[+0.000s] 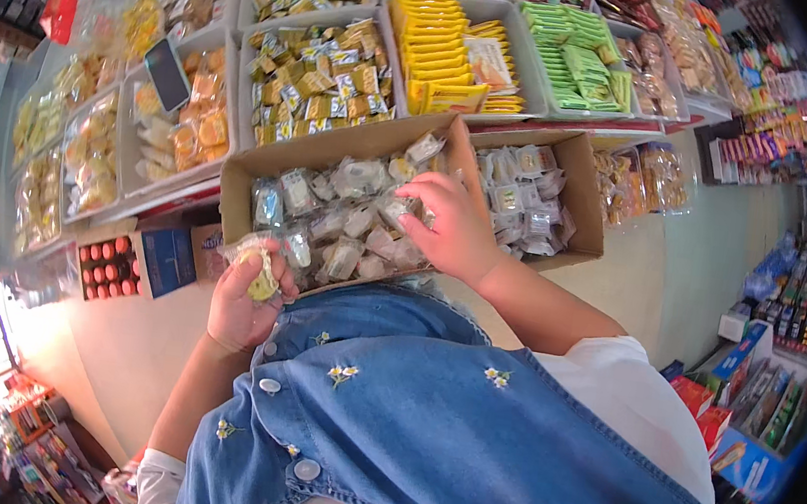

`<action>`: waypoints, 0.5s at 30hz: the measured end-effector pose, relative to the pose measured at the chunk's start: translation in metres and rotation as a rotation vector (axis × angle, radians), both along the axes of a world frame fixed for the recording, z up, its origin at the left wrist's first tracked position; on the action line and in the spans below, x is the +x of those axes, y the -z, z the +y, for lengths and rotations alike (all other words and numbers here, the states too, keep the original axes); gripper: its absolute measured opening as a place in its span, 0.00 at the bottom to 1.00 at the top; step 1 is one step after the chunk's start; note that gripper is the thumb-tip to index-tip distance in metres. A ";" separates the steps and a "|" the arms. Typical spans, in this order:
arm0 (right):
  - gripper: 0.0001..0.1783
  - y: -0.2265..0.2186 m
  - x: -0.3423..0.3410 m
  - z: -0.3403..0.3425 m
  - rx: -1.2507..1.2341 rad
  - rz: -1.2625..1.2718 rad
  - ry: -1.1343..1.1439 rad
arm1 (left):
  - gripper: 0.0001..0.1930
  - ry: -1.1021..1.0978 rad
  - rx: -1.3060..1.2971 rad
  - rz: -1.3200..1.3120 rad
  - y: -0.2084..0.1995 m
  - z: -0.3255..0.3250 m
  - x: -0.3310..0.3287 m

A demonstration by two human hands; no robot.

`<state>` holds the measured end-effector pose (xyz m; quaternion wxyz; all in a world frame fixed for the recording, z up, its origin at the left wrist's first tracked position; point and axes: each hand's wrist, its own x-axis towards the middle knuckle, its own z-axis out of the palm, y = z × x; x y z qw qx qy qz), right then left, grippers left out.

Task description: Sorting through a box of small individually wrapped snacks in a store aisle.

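Note:
A cardboard box full of small clear-wrapped packets is right in front of my body. My left hand, at the box's near left corner, is closed around a pale yellow snack in clear wrapping. My right hand reaches over the box, thumb and fingers pinching a small clear-wrapped packet among the others. To the right, a second cardboard box holds similar small packets.
Beyond the boxes, grey bins hold gold-wrapped sweets, yellow packets and green packets. A dark phone lies over bagged orange snacks at left. A blue carton and red-capped containers stand below. Stocked shelves line the right.

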<state>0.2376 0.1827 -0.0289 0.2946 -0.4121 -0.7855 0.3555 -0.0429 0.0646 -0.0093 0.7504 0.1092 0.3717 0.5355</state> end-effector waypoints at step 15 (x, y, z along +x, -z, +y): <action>0.15 0.014 0.056 -0.005 0.260 -0.121 0.153 | 0.17 -0.045 -0.066 0.263 0.013 0.028 -0.005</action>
